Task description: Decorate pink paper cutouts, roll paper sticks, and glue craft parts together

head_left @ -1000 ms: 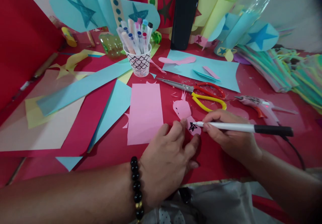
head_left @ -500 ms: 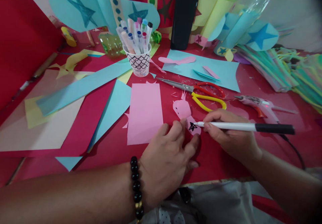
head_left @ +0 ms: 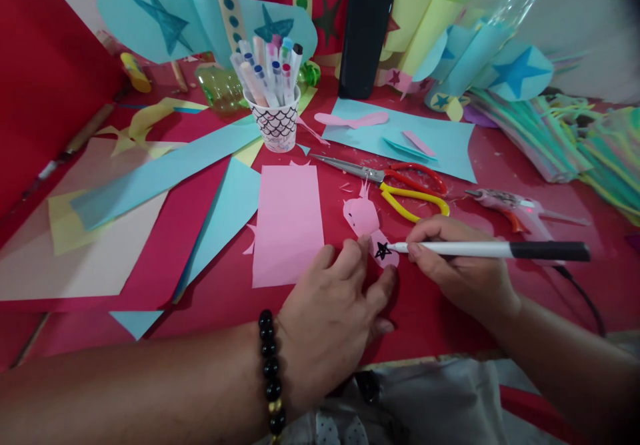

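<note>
A small pink paper cutout (head_left: 363,217) with a rolled top lies on the red table, and a black star (head_left: 383,251) is drawn on its lower flap. My left hand (head_left: 330,305), wearing a black bead bracelet, holds this cutout down with bent fingers beside the star. Pinched in my right hand (head_left: 457,271) is a white felt-tip pen (head_left: 470,249) with a black end, its tip at the star's right edge. Left of the cutout lies a pink paper rectangle (head_left: 289,225). Just beyond are scissors (head_left: 370,170) with red and yellow handles.
A paper cup (head_left: 277,128) full of markers stands behind the pink rectangle. To the right lies a glue gun (head_left: 525,208) with a cable. Coloured paper sheets (head_left: 145,178) cover the left side. A black phone (head_left: 367,35) and paper-wrapped bottles (head_left: 463,58) line the back.
The pen tip has shifted slightly right, and the star's lines look thicker and fuller. My left hand and the cutout have stayed in place.
</note>
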Demonstrator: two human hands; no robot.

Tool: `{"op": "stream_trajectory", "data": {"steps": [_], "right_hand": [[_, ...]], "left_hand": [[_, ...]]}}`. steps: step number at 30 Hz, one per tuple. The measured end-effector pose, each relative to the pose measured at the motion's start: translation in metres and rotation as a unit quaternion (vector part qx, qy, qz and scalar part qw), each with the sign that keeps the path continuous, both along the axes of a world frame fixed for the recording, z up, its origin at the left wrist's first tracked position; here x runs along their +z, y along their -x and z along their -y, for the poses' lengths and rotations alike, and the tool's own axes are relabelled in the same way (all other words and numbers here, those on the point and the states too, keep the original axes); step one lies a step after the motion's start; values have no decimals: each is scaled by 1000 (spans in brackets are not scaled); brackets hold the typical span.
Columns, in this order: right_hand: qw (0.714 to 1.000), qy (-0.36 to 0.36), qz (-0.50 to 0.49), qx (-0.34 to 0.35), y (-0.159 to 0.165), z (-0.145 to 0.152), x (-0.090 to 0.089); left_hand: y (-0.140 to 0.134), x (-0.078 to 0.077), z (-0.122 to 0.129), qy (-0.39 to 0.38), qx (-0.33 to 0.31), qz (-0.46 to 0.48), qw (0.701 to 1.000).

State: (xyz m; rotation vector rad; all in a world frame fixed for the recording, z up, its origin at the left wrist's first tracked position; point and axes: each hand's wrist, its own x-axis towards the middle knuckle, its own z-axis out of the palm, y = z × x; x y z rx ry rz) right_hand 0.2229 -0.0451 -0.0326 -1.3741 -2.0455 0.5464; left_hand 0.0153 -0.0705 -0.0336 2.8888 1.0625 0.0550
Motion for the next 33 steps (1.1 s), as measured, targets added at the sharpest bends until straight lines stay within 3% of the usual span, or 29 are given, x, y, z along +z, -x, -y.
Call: {"op": "stream_trajectory", "data": {"steps": [33], "right_hand": [[1000, -4, -8, 24, -2, 0, 1]], "left_hand": [[1, -1, 1, -3, 1, 9, 1000]]}}
